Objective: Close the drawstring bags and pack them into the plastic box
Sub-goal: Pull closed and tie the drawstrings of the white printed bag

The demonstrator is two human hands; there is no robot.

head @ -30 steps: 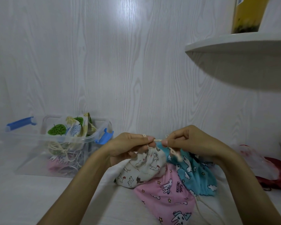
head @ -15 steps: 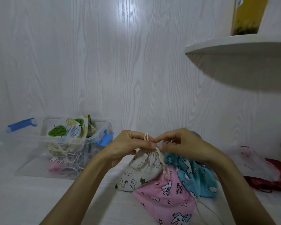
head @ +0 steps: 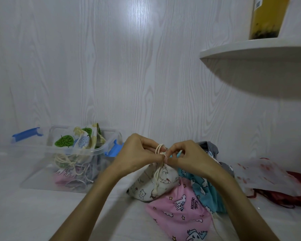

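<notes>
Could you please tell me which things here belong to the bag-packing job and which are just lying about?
Job: cream bag with cord pinched by left hand and right hand; pink bag; teal bag; plastic box.

Lying about: shelf; yellow container; red item.

White surface (head: 33, 214) fills the lower frame. Lying on it: clear plastic box (head: 42, 171) with blue latches at left; white, pink and teal drawstring bags (head: 179, 211) at lower centre; white sheet (head: 268, 178) and dark red bag (head: 292, 197) at right edge.
</notes>
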